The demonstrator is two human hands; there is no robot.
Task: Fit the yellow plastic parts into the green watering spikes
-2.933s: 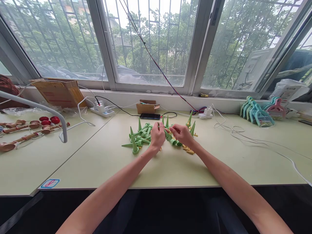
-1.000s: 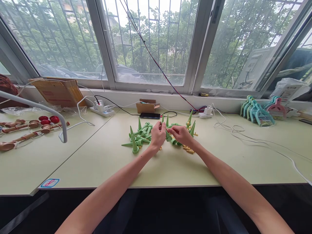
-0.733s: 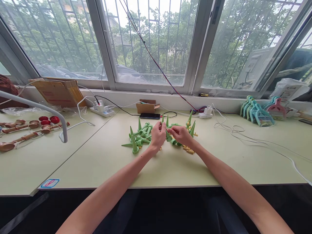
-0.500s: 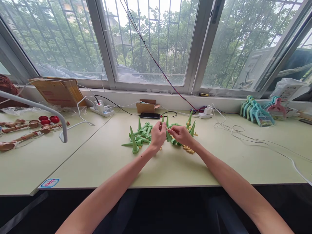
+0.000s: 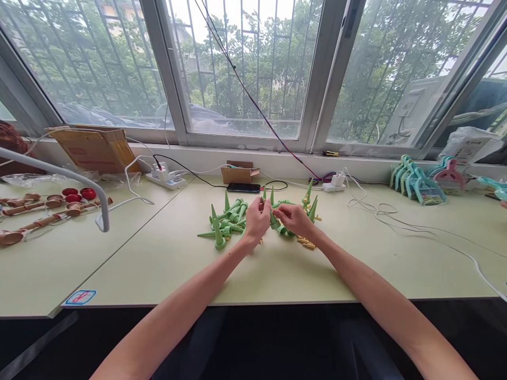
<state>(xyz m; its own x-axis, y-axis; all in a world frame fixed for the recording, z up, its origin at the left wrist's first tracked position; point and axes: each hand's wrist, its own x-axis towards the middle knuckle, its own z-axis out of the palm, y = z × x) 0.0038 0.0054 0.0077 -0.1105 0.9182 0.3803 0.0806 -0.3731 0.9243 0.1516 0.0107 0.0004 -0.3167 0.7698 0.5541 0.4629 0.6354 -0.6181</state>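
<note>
Left hand and right hand curl (how closed, on what, I cannot tell) at green spikes, nearer the desk's far edge

pale table before barred windows

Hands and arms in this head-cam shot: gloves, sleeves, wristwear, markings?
Left hand and right hand: no gloves. Both wrists lack watches or bands. Left forearm and right forearm are bare to the frame edge, no sleeves visible. One small spot shows near the left wrist. Rings: can't tell.
</note>
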